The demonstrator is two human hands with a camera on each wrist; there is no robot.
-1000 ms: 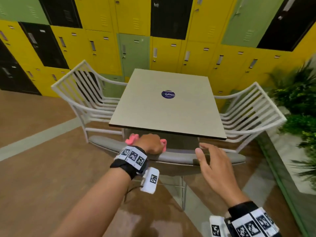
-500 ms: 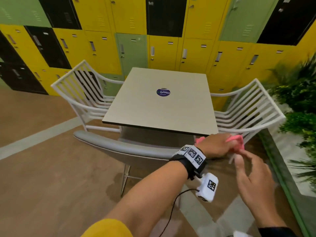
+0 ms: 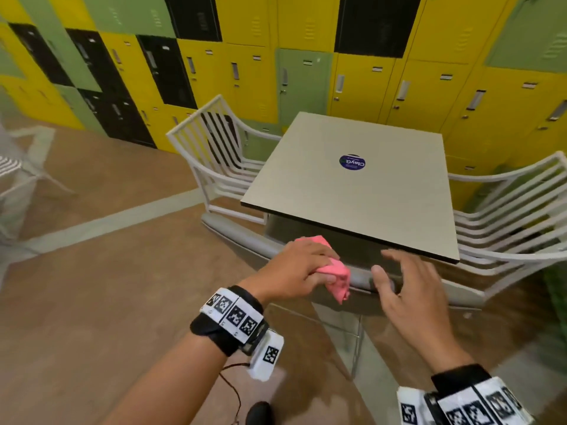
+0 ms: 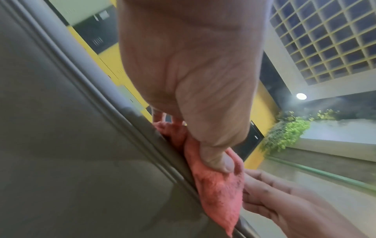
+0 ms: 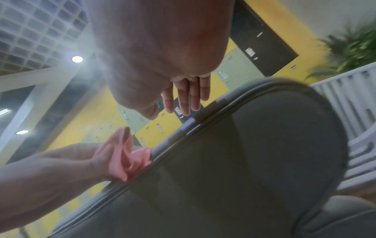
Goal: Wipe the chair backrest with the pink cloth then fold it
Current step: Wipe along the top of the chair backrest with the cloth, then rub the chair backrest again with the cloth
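A square beige table (image 3: pixel 352 191) carries one round blue sticker (image 3: pixel 352 162) (its lettering possibly "ClayG").

place: locker-room lounge or break area | wall of yellow, green and black lockers (image 3: pixel 362 84) from 10 to 2 o'clock | square café table (image 3: pixel 362 191) at 12 | white slatted chairs (image 3: pixel 214 154) at 11 and 2 | planter greenery (image 4: pixel 284 136) | grid ceiling (image 4: pixel 329 37)

A: Left hand (image 3: pixel 296 268) covers most of the pink cloth (image 3: pixel 336 279); only the ends stick out either side of the grip.

B: Chair backrest (image 3: pixel 245 237) under that grip hidden. Right hand (image 3: pixel 411 289): whether it touches the backrest, can't tell.
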